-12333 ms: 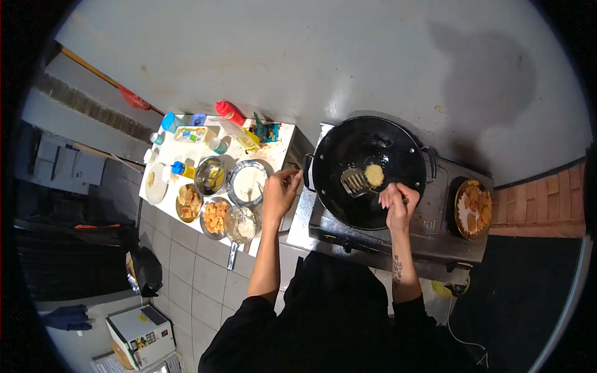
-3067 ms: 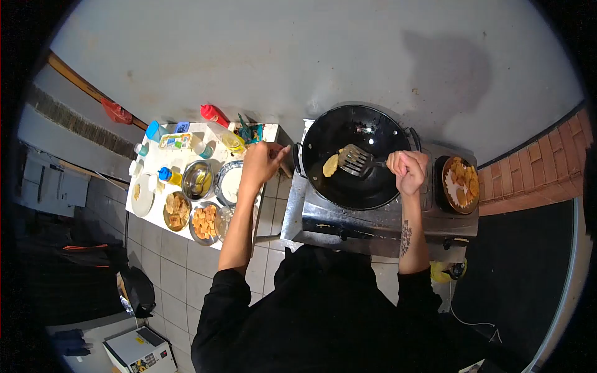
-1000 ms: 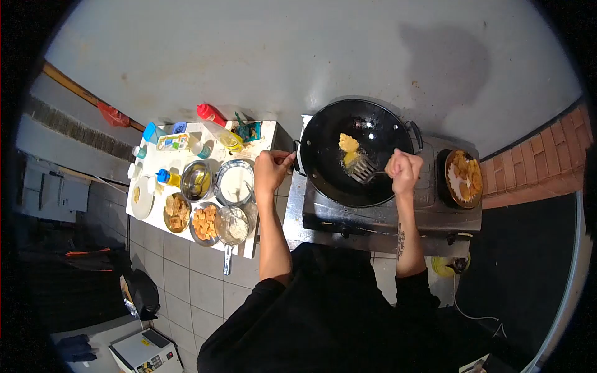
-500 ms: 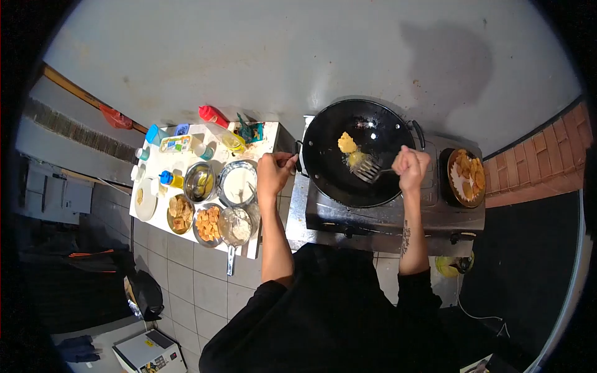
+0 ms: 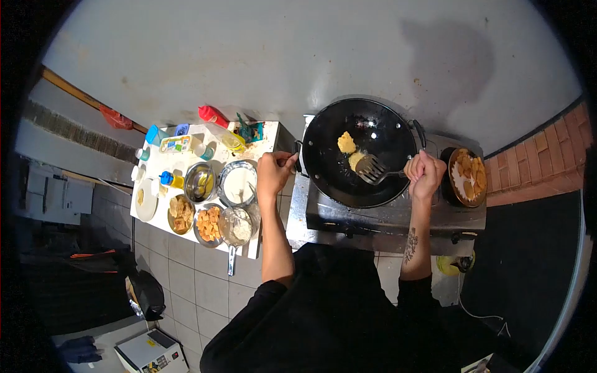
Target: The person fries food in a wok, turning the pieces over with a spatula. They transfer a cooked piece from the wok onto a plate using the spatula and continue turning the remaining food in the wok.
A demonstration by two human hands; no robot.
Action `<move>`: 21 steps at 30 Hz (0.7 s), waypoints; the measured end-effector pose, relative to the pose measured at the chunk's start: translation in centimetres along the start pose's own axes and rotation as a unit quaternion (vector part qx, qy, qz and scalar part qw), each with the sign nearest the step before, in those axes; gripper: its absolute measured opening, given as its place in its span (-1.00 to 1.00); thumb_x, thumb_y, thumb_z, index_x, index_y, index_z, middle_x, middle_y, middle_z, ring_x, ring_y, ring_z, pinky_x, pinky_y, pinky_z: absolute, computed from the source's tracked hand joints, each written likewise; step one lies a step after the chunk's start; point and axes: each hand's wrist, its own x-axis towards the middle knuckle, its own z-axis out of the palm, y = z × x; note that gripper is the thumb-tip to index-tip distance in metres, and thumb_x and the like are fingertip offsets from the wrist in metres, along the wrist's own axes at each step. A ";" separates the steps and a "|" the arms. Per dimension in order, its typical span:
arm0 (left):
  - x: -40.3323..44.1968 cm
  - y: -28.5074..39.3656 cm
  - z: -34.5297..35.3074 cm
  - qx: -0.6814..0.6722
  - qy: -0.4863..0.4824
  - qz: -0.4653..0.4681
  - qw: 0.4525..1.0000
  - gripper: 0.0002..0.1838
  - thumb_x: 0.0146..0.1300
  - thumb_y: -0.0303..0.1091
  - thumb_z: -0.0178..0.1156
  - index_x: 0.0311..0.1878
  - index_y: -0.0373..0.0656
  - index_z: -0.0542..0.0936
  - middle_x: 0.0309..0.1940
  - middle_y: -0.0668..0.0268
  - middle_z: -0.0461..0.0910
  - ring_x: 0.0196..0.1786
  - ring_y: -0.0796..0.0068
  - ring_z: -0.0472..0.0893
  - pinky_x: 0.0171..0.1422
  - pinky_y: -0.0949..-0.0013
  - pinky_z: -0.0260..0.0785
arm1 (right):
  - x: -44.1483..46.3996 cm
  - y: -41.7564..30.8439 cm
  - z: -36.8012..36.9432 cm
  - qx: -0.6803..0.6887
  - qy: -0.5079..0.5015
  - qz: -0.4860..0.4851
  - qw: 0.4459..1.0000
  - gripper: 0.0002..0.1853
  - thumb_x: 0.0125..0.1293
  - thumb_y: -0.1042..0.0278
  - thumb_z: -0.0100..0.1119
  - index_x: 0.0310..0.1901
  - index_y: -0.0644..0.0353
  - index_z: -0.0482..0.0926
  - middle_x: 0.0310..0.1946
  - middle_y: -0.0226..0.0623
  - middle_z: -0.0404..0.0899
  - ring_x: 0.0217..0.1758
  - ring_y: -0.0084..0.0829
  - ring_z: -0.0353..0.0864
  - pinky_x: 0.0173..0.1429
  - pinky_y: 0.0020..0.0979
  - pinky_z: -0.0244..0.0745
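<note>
The grey wall (image 5: 249, 68) is standing behind everything, carrying a dark shadow at its right. Below it, the steel stove (image 5: 373, 222) is supporting the big black wok (image 5: 323, 177), and the white table (image 5: 268, 132) is standing to the stove's left.

On the stove's right end, a brown bowl (image 5: 452, 186) is holding fried pieces on a white liner. Along the table's near side, bowls are sitting close together: one (image 5: 226, 171) is holding white batter, another (image 5: 198, 234) orange-brown chunks, and a third (image 5: 170, 222) browned pieces. A long-handled pan (image 5: 231, 261) is jutting past the table's edge, and a white plate (image 5: 147, 213) is lying at the left. Bottles are standing farther back, among them a red one (image 5: 213, 115).

The left hand (image 5: 275, 173) is pinching the wok's left handle (image 5: 298, 163) between closed fingertips. The right hand (image 5: 426, 174) is closing firmly around the handle of a slotted spatula (image 5: 372, 171), its head reaching low inside the wok.

Two small golden pieces are lying in the wok: the farther piece (image 5: 346, 142) is resting apart from the spatula, while the nearer piece (image 5: 356, 160) is sitting at its edge, seemingly touching it.
</note>
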 end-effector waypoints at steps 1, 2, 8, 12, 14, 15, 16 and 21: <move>0.1 -0.1 0.0 0.003 -0.004 0.005 1.000 -0.73 0.12 -0.29 0.41 -0.33 -0.37 0.70 -0.69 0.20 0.56 -0.63 0.43 0.51 -0.46 0.34 0.33 | -0.1 -0.1 0.1 0.005 0.018 -0.001 1.000 -0.49 0.40 0.41 -0.08 -0.77 0.16 0.13 -0.85 -0.39 0.11 -0.82 -0.58 -0.01 -0.67 -0.49 -0.08; 0.2 -0.3 0.0 0.006 -0.006 0.009 1.000 -0.73 0.11 -0.29 0.41 -0.33 -0.37 0.70 -0.69 0.20 0.55 -0.64 0.43 0.49 -0.46 0.33 0.32 | -0.3 0.4 0.1 0.004 0.021 -0.002 1.000 -0.49 0.40 0.41 -0.08 -0.77 0.16 0.13 -0.85 -0.39 0.11 -0.82 -0.58 -0.01 -0.67 -0.49 -0.08; 0.4 0.1 0.0 0.028 -0.015 -0.017 0.999 -0.72 0.08 -0.28 0.43 -0.34 -0.35 0.70 -0.72 0.19 0.50 -0.65 0.43 0.42 -0.46 0.32 0.30 | -1.7 4.9 0.3 -0.010 0.017 -0.041 0.999 -0.51 0.37 0.44 -0.05 -0.75 0.18 0.14 -0.83 -0.38 0.19 -0.79 -0.61 0.06 -0.66 -0.47 -0.11; 0.4 -0.7 0.2 0.020 0.004 0.002 1.000 -0.72 0.07 -0.28 0.44 -0.33 -0.35 0.70 -0.70 0.18 0.51 -0.64 0.42 0.43 -0.45 0.32 0.31 | -1.9 3.0 0.4 -0.010 0.011 0.040 0.999 -0.50 0.37 0.44 -0.04 -0.78 0.19 0.13 -0.83 -0.39 0.17 -0.79 -0.62 0.04 -0.65 -0.45 -0.12; 0.4 -0.6 0.1 0.023 -0.004 0.005 1.000 -0.72 0.06 -0.28 0.44 -0.33 -0.36 0.70 -0.68 0.18 0.52 -0.62 0.41 0.46 -0.45 0.32 0.32 | -1.2 3.2 -0.4 -0.020 0.004 0.009 1.000 -0.50 0.37 0.44 -0.04 -0.77 0.19 0.13 -0.83 -0.39 0.17 -0.79 -0.61 0.05 -0.65 -0.45 -0.11; 0.4 -0.1 0.0 0.022 -0.005 0.005 1.000 -0.72 0.06 -0.28 0.44 -0.33 -0.36 0.70 -0.68 0.18 0.52 -0.62 0.41 0.46 -0.45 0.32 0.32 | -1.0 3.5 -0.7 -0.031 -0.003 -0.023 0.999 -0.50 0.36 0.44 -0.04 -0.77 0.19 0.13 -0.83 -0.38 0.17 -0.78 -0.61 0.05 -0.65 -0.45 -0.10; 0.4 0.6 -0.3 0.030 -0.012 -0.011 0.999 -0.72 0.06 -0.28 0.44 -0.32 -0.35 0.70 -0.68 0.18 0.53 -0.61 0.41 0.48 -0.44 0.33 0.33 | -1.0 4.2 -0.6 -0.058 -0.003 -0.029 0.998 -0.51 0.37 0.45 -0.04 -0.76 0.19 0.12 -0.83 -0.39 0.15 -0.77 -0.62 0.04 -0.65 -0.46 -0.09; 0.4 0.0 -0.1 0.029 0.002 0.001 1.000 -0.72 0.06 -0.29 0.44 -0.31 -0.34 0.71 -0.66 0.17 0.54 -0.59 0.40 0.51 -0.42 0.33 0.35 | -1.2 3.1 -0.6 -0.007 -0.035 0.048 0.998 -0.52 0.36 0.46 -0.06 -0.75 0.17 0.12 -0.82 -0.41 0.15 -0.77 -0.62 0.04 -0.64 -0.46 -0.10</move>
